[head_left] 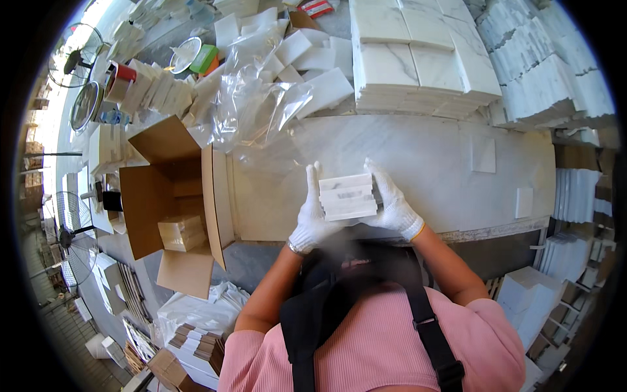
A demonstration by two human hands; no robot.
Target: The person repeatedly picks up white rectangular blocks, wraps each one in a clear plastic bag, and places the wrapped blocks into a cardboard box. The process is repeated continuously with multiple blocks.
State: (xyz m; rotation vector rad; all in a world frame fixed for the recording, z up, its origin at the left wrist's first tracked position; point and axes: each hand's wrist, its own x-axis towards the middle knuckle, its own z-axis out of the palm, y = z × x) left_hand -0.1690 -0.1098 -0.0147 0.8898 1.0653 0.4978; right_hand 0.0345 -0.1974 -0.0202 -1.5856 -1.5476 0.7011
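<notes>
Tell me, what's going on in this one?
A person in white gloves has a stack of white tiles between the left grip and the right grip, at a table; whether it is lifted is hard to tell. To the left, an open box has a pack inside. Two loose tiles lie toward the table's right end.
</notes>
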